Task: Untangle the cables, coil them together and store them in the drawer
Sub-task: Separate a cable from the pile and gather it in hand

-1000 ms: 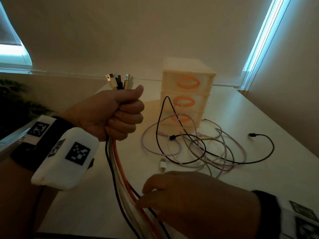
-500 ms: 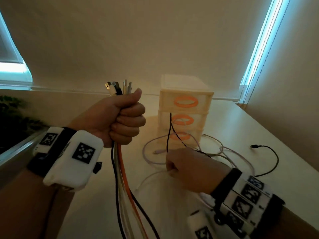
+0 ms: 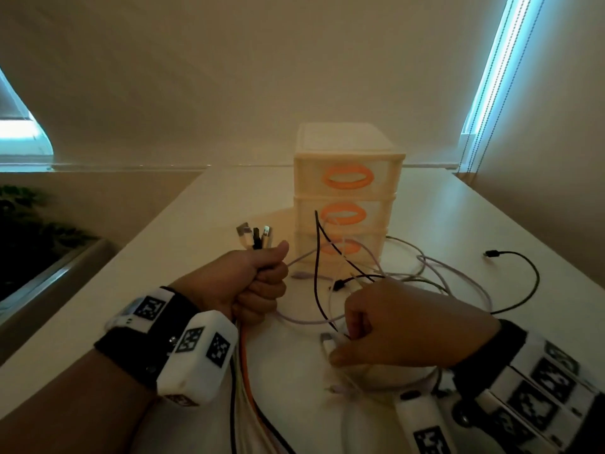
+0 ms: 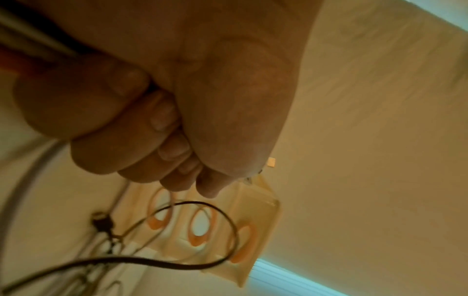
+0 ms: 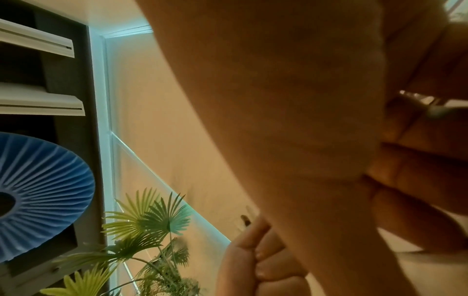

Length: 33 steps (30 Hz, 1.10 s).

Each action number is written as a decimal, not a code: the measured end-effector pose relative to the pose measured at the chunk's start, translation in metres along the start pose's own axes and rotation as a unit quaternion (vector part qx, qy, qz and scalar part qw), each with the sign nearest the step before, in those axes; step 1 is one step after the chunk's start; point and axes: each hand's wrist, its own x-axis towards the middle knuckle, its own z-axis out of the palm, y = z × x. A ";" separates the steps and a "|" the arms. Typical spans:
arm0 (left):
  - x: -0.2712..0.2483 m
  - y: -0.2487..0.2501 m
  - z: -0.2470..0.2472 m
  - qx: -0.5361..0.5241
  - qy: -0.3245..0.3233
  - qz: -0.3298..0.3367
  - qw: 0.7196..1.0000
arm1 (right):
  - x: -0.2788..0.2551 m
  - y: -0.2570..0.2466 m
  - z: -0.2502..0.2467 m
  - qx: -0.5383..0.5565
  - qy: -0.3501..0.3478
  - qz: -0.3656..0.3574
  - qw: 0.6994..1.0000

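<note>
My left hand (image 3: pixel 258 286) is a fist round a bundle of cables (image 3: pixel 244 381); their plugs (image 3: pixel 253 239) stick up above the thumb, and orange, black and pale strands hang below the wrist. My right hand (image 3: pixel 386 326) pinches a white cable plug (image 3: pixel 329 340) just above the white table (image 3: pixel 183 257). Behind it lies a loose tangle of lilac, black and pale cables (image 3: pixel 425 280), one black strand (image 3: pixel 317 257) arching up. The cream three-drawer unit (image 3: pixel 347 194) with orange handles stands behind, all drawers closed. In the left wrist view the fist (image 4: pixel 157 120) fills the frame, the drawer unit (image 4: pixel 217 230) beyond.
A black cable end (image 3: pixel 492 253) lies on the table's right side. A wall runs along the right edge, with a window strip (image 3: pixel 491 77). Left of the table is a sill with a green plant (image 3: pixel 23 231); plant fronds (image 5: pixel 147 224) and a blue fan-like disc (image 5: pixel 38 196) show in the right wrist view.
My left hand has dropped lower with its bundle, towards the table. My right hand moved from the tangle nearer to me and now pinches a white plug.
</note>
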 end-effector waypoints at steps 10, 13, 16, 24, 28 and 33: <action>0.004 -0.006 0.003 -0.007 0.012 -0.008 1.000 | -0.008 -0.017 0.005 -0.092 -0.100 -0.047 0.990; 0.003 -0.007 0.003 -0.013 0.009 -0.002 1.000 | -0.003 -0.018 0.006 -0.065 -0.059 -0.025 0.996; 0.001 -0.006 0.002 -0.037 0.005 0.015 0.999 | 0.006 -0.012 0.004 0.170 0.031 0.047 0.984; -0.014 0.002 0.030 -0.024 0.040 0.190 0.981 | 0.033 -0.032 -0.027 0.592 0.342 0.008 0.730; -0.013 -0.004 0.050 -0.013 0.097 0.235 0.967 | 0.049 -0.055 0.001 0.457 0.394 -0.049 0.796; -0.010 -0.005 0.048 -0.003 0.144 0.242 0.960 | 0.060 -0.053 0.031 0.394 0.395 -0.090 0.825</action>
